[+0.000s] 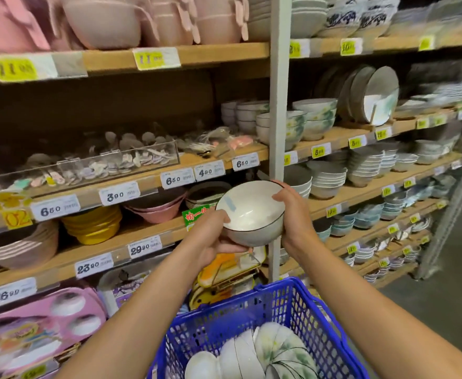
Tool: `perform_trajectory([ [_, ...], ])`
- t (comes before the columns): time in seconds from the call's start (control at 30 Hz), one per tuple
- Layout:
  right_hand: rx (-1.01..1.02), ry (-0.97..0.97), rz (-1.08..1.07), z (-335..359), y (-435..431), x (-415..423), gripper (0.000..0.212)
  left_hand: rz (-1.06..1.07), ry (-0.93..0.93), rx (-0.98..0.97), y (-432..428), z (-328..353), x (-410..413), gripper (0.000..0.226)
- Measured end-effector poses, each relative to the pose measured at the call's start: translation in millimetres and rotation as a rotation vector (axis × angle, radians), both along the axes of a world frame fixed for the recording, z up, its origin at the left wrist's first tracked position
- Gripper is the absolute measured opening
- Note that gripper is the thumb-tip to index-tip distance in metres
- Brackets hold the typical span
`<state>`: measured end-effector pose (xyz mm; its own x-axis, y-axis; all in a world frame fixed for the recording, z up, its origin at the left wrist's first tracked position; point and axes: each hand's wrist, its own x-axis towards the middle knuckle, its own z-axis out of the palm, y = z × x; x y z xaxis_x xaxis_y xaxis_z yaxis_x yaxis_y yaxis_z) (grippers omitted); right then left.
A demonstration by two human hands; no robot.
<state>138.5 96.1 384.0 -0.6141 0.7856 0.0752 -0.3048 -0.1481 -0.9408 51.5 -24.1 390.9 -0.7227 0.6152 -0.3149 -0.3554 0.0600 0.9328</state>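
**Two-handed bowl check over the basket**

Both hands are on the one white bowl. The left hand (210, 239) cups it from below with the thumb hooked over the near rim. The right hand (297, 214) wraps the other side, fingertips curled over the far rim. The bowl (251, 209) is tipped toward the camera, so my guess is the inside is getting a look-over; there's a pale blue mark near the rim.

It's held up in the air in front of the grey shelf post (276, 105), clear of the shelf edges and well above the blue basket (287, 294). The basket has several bowls (251, 354) standing on edge, packed toward the near side, with open room at the far left corner. The path straight down looks free. I'd watch the hard rims of the packed ones for chipping.
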Motion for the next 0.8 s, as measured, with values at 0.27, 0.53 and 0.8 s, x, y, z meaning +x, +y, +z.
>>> perform_trajectory([
  [0.27,-0.104,0.021,-0.057,33.3,79.2,87.1,0.035,0.063,0.306,0.058,85.7,16.9,91.5,0.022],
  [0.53,-0.208,-0.066,-0.036,54.0,160.7,171.3,0.016,0.133,0.256,0.246,181.2,25.3,167.5,0.029],
  [0.8,-0.280,-0.014,-0.054,62.5,232.6,203.1,0.011,0.149,0.258,0.272,263.5,43.3,199.0,0.027],
])
